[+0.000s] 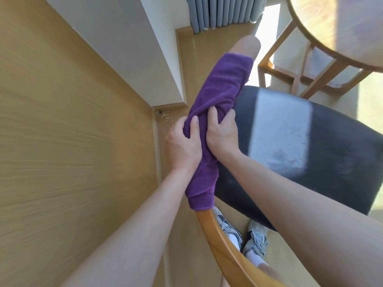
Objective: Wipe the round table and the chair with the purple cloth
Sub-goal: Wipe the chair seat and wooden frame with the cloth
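At the centre of the frame the purple cloth point(219, 112) is gripped by both hands, the left hand point(183, 143) curled round it from the left and the right hand point(222, 133) pinching its folds from the right. The cloth is draped lengthwise over the chair point(290, 146) arm's wooden rail, which is bared at both ends. The round table point(339, 27) is seen at upper right. If the grip is loosened, the cloth could probably slide off the narrow rail to the floor.
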Available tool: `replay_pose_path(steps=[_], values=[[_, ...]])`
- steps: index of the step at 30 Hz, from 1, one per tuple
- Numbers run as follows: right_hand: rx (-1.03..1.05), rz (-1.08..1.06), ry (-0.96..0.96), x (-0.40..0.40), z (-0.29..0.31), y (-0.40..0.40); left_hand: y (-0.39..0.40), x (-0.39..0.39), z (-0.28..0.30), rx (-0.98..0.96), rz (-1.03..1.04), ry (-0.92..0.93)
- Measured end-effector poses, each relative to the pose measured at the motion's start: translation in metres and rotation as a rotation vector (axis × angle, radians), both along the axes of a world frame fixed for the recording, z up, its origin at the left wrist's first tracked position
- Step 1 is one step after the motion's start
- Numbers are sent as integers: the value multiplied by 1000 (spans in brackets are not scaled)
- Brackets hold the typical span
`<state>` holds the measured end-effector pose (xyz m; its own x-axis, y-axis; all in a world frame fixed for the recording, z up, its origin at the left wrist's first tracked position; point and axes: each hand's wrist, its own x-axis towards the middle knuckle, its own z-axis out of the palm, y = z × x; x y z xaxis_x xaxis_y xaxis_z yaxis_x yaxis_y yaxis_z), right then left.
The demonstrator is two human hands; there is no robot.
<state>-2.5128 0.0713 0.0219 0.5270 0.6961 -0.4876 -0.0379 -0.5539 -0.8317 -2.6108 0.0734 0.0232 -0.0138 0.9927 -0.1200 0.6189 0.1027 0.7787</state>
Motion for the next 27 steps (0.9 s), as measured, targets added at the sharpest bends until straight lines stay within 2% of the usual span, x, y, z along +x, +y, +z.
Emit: replay_pose_path(steps=[8, 13, 18, 27], values=[[-10, 248, 62, -33, -2, -94, -109, -25, -10, -73, 228, -37], [-94, 461, 128, -28, -8, -146, -157, -38, 1, -220, 250, -91], [-212, 658, 80, -10, 8, -173, -194, -51, 18, -395, 185, -77], [-305, 884, -31, 19, 39, -223, -239, -36, 41, -489, 226, -65]])
